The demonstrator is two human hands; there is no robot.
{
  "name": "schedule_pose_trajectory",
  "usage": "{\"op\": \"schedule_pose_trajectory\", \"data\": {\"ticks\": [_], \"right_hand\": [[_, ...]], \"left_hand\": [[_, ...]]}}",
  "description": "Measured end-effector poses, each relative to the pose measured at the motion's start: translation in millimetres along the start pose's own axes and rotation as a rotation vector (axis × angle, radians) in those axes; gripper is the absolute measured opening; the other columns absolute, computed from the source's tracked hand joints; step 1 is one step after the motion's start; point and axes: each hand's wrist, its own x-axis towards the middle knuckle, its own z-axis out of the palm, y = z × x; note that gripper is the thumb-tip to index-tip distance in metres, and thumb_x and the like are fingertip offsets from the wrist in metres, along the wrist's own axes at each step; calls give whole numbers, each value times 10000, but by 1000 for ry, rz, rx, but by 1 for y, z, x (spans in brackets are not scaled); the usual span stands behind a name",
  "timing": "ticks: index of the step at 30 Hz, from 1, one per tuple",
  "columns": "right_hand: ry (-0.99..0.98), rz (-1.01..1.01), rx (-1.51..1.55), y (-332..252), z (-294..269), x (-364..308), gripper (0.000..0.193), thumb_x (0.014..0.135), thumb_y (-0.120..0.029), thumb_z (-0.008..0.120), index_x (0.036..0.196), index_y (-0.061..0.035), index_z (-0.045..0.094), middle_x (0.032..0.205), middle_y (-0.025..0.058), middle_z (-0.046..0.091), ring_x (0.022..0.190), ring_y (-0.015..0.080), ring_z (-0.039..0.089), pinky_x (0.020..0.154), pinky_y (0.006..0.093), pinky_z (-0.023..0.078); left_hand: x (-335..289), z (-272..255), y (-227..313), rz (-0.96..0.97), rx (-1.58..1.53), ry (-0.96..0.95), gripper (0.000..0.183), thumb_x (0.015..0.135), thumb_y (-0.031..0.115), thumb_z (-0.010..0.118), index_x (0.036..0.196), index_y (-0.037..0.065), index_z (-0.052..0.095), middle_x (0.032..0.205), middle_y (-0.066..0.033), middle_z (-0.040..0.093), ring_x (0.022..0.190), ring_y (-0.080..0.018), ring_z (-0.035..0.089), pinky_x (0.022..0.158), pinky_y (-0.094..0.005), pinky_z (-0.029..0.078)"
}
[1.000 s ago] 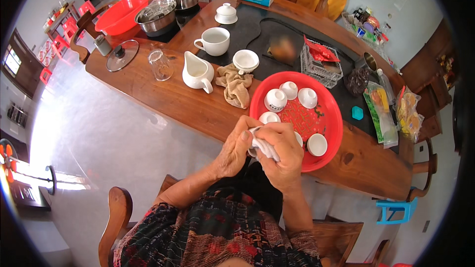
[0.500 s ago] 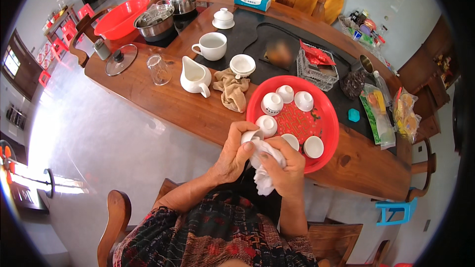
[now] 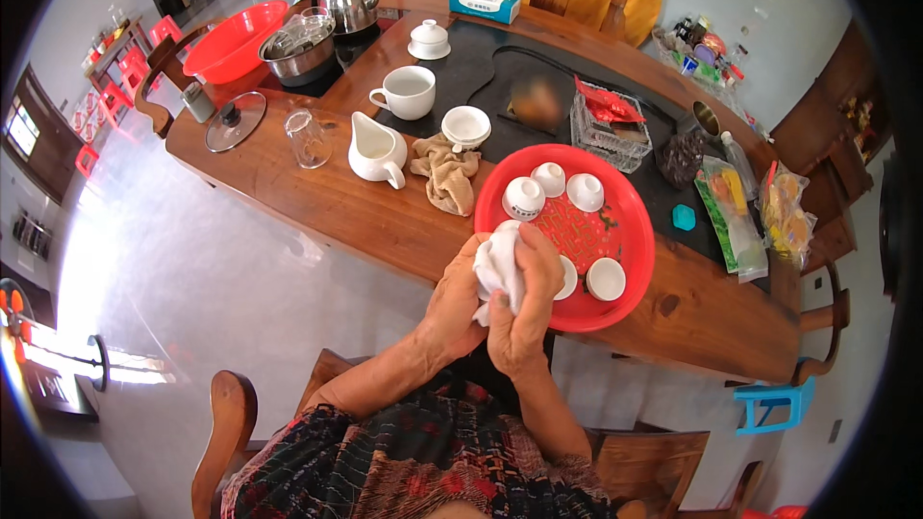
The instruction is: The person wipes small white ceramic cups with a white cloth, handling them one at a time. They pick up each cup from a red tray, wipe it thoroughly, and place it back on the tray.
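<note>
Just in front of the tray's near left rim, my two hands are closed together around a white cloth [image 3: 498, 269]. My left hand [image 3: 450, 300] curls from the left around a small white teacup, which the cloth now covers. My right hand [image 3: 527, 308] presses the cloth over it, fingers bent across the top. Beyond and to the right lies a round red tray [image 3: 630, 231]. On it are several white teacups, among them an upside-down cup [image 3: 585, 192] at the far side and an upright cup [image 3: 606, 280] near the right. One cup is partly hidden behind my right hand.
Left of the tray lie a crumpled brown cloth [image 3: 448, 178], a white pitcher [image 3: 376, 149], a large white cup [image 3: 404, 93] and a glass [image 3: 308, 139]. A clear basket [image 3: 611, 139] with red packets stands behind the tray. Bagged items [image 3: 788, 221] lie at the right.
The white cloth has come up over the teacup in my left hand and hides it. My right hand has shifted left and up, closer to my left hand.
</note>
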Motion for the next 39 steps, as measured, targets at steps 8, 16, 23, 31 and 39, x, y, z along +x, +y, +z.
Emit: {"op": "schedule_pose_trajectory", "data": {"ticks": [8, 16, 23, 31, 39], "right_hand": [[-126, 696, 540, -8, -24, 32, 303, 947, -220, 423, 1123, 20, 483, 1043, 142, 534, 986, 212, 504, 852, 321, 399], [-33, -142, -64, -10, -4, -1, 429, 819, -138, 571, 1194, 39, 465, 1283, 204, 449, 1134, 391, 424, 970, 450, 308], [-57, 333, 324, -12, -27, 17, 385, 939, -233, 412, 1209, 37, 465, 1168, 187, 525, 1087, 278, 487, 928, 388, 359], [247, 512, 557, -21, -7, 6, 377, 929, -185, 481, 1216, 52, 422, 1108, 135, 536, 972, 172, 513, 842, 295, 424], [348, 516, 370, -5, -7, 9, 262, 899, -146, 535, 1078, 44, 508, 976, 107, 561, 852, 167, 537, 758, 290, 446]], "left_hand": [[-9, 9, -10, 80, 56, -54, 308, 884, 76, 488, 1182, 63, 412, 1082, -61, 523, 981, -139, 531, 876, -303, 448], [-1, -7, 8, 352, 662, -109, 288, 887, 87, 538, 1148, 71, 417, 1018, -35, 545, 904, -106, 555, 748, -249, 493], [-8, 4, -1, 162, 154, -207, 259, 897, 60, 550, 1143, 47, 469, 1100, -52, 559, 936, -96, 561, 793, -245, 482], [-1, 12, -12, 668, 578, 66, 260, 762, -134, 580, 949, 27, 499, 877, -23, 478, 808, -57, 483, 676, -179, 439], [-18, 13, -1, 361, 578, -181, 175, 912, 74, 487, 1044, -12, 563, 987, -38, 573, 863, -83, 536, 802, -235, 422]]}}
